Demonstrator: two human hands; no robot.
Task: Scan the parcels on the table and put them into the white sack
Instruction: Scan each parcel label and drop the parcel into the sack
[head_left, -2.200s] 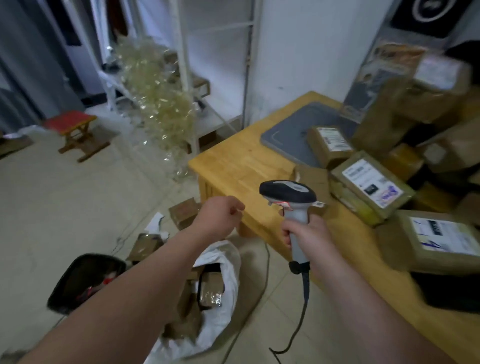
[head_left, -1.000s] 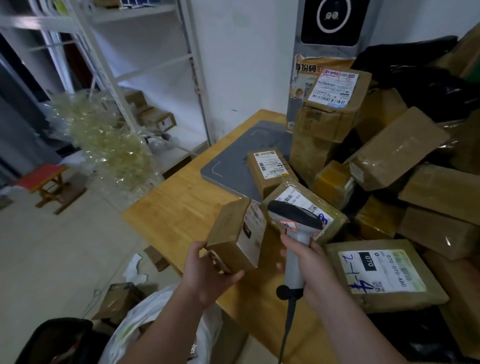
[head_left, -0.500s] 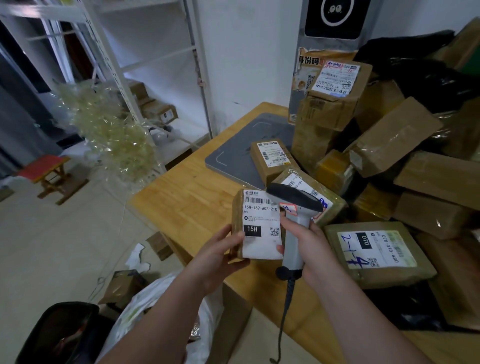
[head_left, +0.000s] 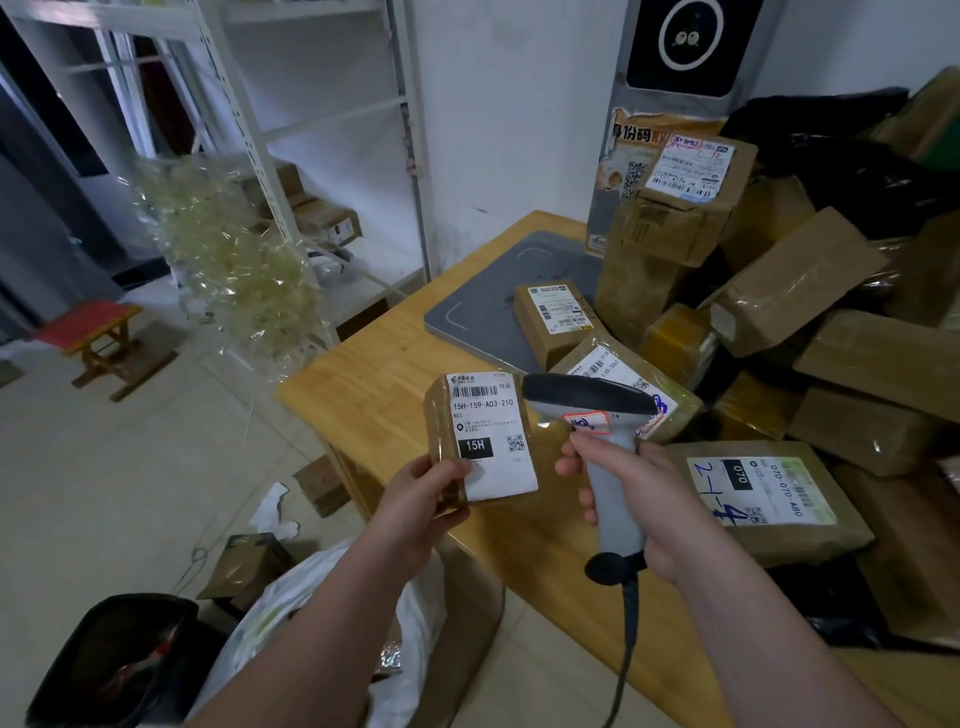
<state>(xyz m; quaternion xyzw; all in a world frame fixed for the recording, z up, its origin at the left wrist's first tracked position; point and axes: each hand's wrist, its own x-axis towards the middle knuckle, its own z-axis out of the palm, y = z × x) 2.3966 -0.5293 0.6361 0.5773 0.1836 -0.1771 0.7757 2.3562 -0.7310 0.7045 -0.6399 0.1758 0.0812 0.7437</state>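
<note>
Now at scan step: small parcel (head_left: 480, 436) turned label-up beside the scanner (head_left: 587, 400).

A second ago the label faced sideways, and now it faces up with the barcode just left of the scanner head. The left hand (head_left: 421, 499) grips the parcel's lower corner, thumb on the label, above the bench (head_left: 374, 384) edge. The right hand (head_left: 644, 499) is wrapped round the scanner handle. I cannot tell whether the beam is on the barcode. The white sack (head_left: 291, 597) lies open on the floor under the left arm. Judgement: once the label reads, the parcel goes to the sack, and a large pile of parcels (head_left: 831, 338) still waits.
</note>
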